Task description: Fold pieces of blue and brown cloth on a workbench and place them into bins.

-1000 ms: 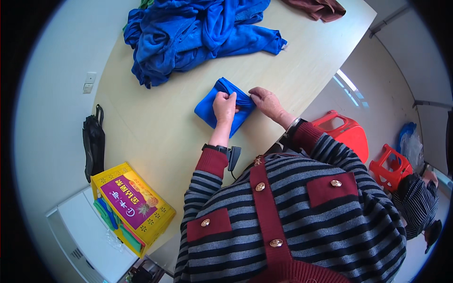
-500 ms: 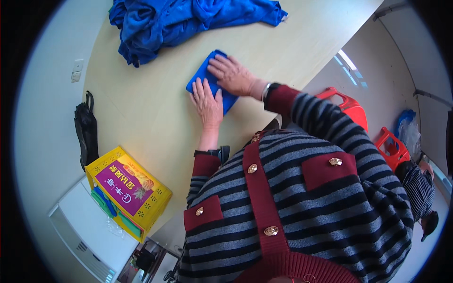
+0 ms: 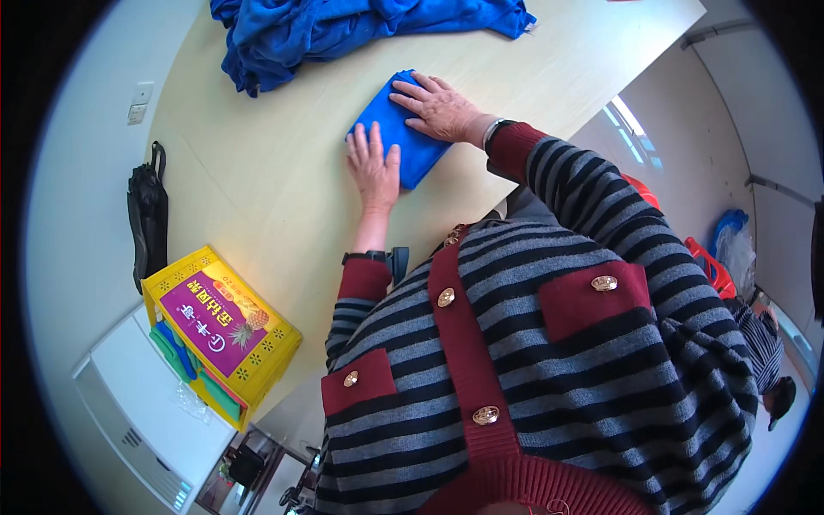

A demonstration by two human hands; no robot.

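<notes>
A blue cloth [image 3: 402, 136], folded into a compact rectangle, lies on the pale tabletop [image 3: 275, 189]. My left hand [image 3: 374, 168] rests along its left edge, fingers stretched out and slightly apart. Across its upper right part lies my right hand [image 3: 439, 108], flat with the fingers spread. Both hands touch the cloth from above without gripping it. Farther off, at the table's far side, sits a loose, crumpled heap of blue cloth [image 3: 343, 33], cut off by the top of the picture.
A yellow and purple carton [image 3: 225, 326] stands at the table's left near edge, with folded blue and green items in its side. Beside it lies a black folded umbrella [image 3: 148, 215]. Red stools [image 3: 712, 268] and another person [image 3: 760, 348] are beyond the table on the right.
Both hands have slid apart a little, so more of the folded cloth shows between them. The whole view has shifted slightly, and the near red stool is now mostly hidden behind my right arm.
</notes>
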